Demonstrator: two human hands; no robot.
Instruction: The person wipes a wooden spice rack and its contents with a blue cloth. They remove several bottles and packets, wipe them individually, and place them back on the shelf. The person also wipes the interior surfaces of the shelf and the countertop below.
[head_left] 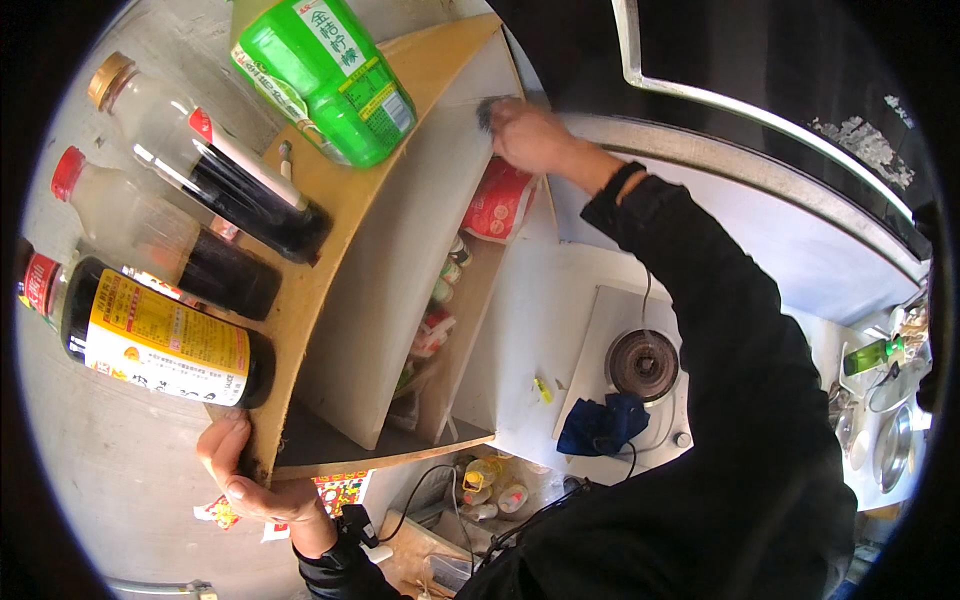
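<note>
My right hand (533,137) reaches to the far end of a wooden shelf cabinet (345,228). Its fingers are closed on a dark grey scouring pad (487,113), which touches the pale shelf board (400,215). Much of the pad is hidden by the fingers. At the cabinet's near corner, my left hand (245,483) grips the wooden edge, fingers on one side and thumb on the other. Beside that hand stands a dark sauce bottle (165,335) with a yellow and white label. A red packet (497,200) lies inside the cabinet, just below my right hand.
Two more dark sauce bottles (235,185) and a green plastic bottle (325,80) stand along the cabinet top. A hotplate (642,366) with a dark blue cloth (603,424) is on the white counter. Dishes (893,445) and a green bottle (870,357) are far right.
</note>
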